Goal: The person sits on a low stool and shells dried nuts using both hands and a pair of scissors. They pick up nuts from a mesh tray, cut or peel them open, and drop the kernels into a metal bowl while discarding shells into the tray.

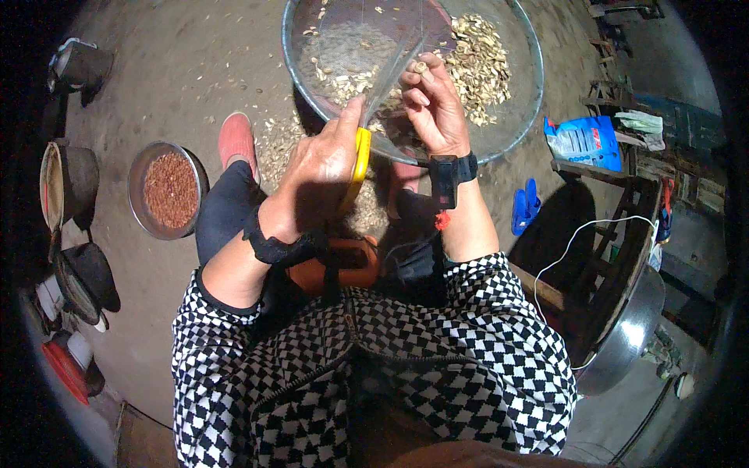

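My left hand (319, 158) grips a yellow-handled knife (361, 155), index finger stretched along the top of the handle. Its blurred grey blade points up and to the right, over a round mesh tray (529, 126) with a blue-grey rim. Pinched between the fingertips of my right hand (436, 108) is a small pale round piece (420, 67), close beside the blade. A heap of pale dried slices (480, 70) lies in the right part of the tray. More pale pieces (351, 85) are scattered at its left, below a dark reddish mesh area.
On the floor at left stands a metal bowl (202, 199) of reddish-brown nuts or beans (171, 190). Buckets (82, 181) and pans line the far left. Pale scraps (278, 146) litter the floor by my feet. Blue slippers (525, 207) and a blue bag (585, 143) are at right.
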### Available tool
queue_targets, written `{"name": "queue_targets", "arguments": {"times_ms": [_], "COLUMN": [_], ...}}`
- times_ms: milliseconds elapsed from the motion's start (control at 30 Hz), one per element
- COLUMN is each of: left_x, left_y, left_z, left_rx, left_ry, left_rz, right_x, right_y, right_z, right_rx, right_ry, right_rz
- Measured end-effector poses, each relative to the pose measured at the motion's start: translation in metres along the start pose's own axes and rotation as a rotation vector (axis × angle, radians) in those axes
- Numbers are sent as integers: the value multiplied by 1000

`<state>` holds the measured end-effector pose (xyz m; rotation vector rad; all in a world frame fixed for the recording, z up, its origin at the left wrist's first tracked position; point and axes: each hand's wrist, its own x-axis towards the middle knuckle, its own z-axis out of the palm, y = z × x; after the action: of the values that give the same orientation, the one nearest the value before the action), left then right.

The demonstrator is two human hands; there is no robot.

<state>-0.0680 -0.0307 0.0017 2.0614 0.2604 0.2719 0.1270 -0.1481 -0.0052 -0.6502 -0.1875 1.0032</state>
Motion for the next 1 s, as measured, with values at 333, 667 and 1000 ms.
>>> {"name": "queue_targets", "arguments": {"times_ms": [333,667,1000], "left_x": [4,2,-1], "left_y": [8,6,-4], "left_z": [-5,-2,-2], "left_rx": [96,133,128], "left_ry": [-144,-75,-123], "left_rz": [-91,24,145], "right_x": [0,-2,-4], "right_y": [6,9,7], "right_z": [6,10,18], "right_rx": [-69,-209,-298], "right_ry": [62,135,79], "right_rz": [-58,-102,-159]}}
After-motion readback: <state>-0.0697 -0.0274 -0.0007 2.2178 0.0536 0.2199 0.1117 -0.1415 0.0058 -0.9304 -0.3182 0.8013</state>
